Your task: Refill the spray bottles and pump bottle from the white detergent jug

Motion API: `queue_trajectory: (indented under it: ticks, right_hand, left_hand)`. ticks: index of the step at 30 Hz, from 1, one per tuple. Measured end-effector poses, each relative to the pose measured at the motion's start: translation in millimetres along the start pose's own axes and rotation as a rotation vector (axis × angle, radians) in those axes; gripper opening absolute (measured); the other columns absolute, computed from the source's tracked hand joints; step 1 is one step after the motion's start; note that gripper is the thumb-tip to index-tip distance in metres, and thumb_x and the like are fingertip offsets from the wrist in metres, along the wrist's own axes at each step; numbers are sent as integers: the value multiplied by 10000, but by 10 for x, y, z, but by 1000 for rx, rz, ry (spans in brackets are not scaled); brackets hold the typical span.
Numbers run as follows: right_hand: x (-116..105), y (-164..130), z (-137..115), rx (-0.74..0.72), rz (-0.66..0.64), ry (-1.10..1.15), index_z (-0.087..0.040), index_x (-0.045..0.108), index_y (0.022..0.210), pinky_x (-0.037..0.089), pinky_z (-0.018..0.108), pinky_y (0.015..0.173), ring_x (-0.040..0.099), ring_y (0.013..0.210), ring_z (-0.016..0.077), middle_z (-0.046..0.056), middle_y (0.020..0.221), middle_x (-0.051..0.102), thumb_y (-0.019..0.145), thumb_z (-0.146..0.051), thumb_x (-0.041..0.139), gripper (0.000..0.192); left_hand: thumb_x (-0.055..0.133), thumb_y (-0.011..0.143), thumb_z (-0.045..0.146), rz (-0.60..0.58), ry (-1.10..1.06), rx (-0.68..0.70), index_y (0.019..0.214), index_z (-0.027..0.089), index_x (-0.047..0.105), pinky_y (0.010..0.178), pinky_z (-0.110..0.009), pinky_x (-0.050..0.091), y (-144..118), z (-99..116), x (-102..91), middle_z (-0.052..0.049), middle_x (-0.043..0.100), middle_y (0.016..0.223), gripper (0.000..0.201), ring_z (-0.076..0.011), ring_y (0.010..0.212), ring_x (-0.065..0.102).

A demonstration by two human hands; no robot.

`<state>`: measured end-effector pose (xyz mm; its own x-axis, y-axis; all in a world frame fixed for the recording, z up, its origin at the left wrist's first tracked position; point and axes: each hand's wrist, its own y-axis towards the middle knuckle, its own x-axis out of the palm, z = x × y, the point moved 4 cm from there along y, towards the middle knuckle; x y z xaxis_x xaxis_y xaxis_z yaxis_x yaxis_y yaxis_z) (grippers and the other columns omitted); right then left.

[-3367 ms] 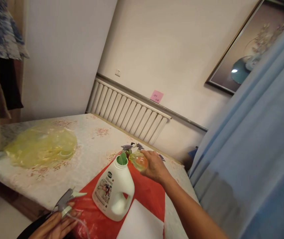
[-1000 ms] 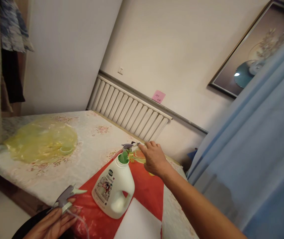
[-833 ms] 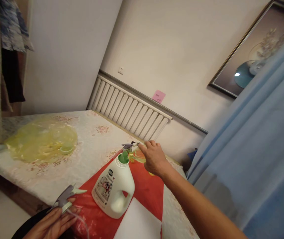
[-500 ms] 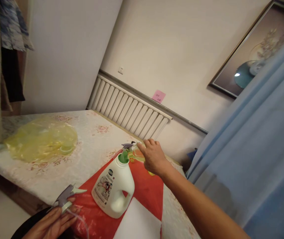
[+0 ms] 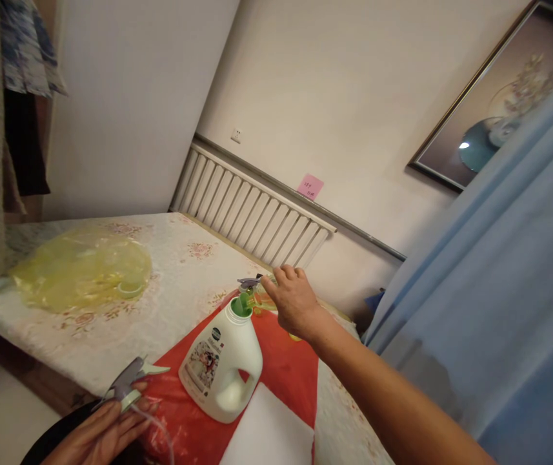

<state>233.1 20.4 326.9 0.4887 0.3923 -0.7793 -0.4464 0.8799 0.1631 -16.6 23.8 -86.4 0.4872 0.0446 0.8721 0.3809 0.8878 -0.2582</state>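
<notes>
Left hand (image 5: 99, 436) fingers closed around a grey spray nozzle (image 5: 128, 385) at the surface edge. Right hand (image 5: 294, 303) fingers curled over a small yellow bottle (image 5: 262, 301), behind the white jug (image 5: 221, 368) on red cloth (image 5: 286, 371).

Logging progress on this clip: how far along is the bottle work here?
Done: the white jug stands open on the red cloth; a sprayer head is off, in the left hand. In hand: the right hand reaches the small yellow bottle behind the jug. Left: that sprayer head sits on no bottle.
</notes>
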Motion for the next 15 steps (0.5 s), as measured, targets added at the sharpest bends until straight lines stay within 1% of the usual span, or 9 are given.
queue_trajectory:
  ticks: [3, 5, 7, 11, 13, 15]
  right_hand:
    - [-17, 7, -26, -23, 12, -15, -204, 545, 1231, 348, 458, 897, 451, 1075, 325, 153, 1183, 558, 726, -152, 631, 515]
    - [-27, 12, -42, -40, 25, -24, -200, 552, 1210, 345, 464, 898, 450, 1075, 328, 155, 1181, 560, 745, -157, 623, 472]
    - [-35, 18, -57, -54, 34, -30, -197, 555, 1196, 342, 469, 901, 449, 1078, 331, 156, 1181, 562, 750, -154, 625, 453]
    - [-50, 24, -82, -70, 57, -48, -186, 552, 1196, 337, 473, 915, 454, 1087, 330, 159, 1184, 565, 757, -143, 624, 447]
    - [-59, 21, -97, -79, 79, -55, -180, 554, 1195, 339, 472, 917, 458, 1090, 331, 159, 1178, 569, 771, -141, 612, 430]
    - [-65, 17, -111, -90, 93, -59, -176, 560, 1188, 339, 469, 917, 462, 1091, 330, 156, 1164, 573, 783, -138, 601, 408]
  left_hand:
    - [823, 698, 52, 13, 4, 13, 877, 211, 758, 1109, -624, 402, -4, -3, -5, -117, 781, 1129, 248, -453, 1351, 422]
    - [826, 689, 41, 29, 18, 31, 873, 207, 761, 1100, -630, 410, -16, 2, 1, -118, 784, 1116, 256, -458, 1344, 430]
    - [816, 697, 32, 32, 26, 40, 857, 201, 764, 1092, -628, 418, -34, 10, 22, -117, 788, 1103, 238, -455, 1308, 487]
    - [799, 734, 86, -23, -25, -11, 827, 213, 766, 1073, -602, 447, -71, 21, 111, -72, 796, 1089, 160, -404, 1162, 654]
    - [810, 724, 99, -33, -32, -14, 790, 210, 761, 1055, -597, 467, -85, 32, 144, -63, 805, 1052, 139, -384, 1099, 698]
    - [813, 723, 101, -35, -33, -16, 767, 197, 759, 1049, -587, 481, -95, 35, 162, -77, 805, 1043, 118, -372, 1074, 713]
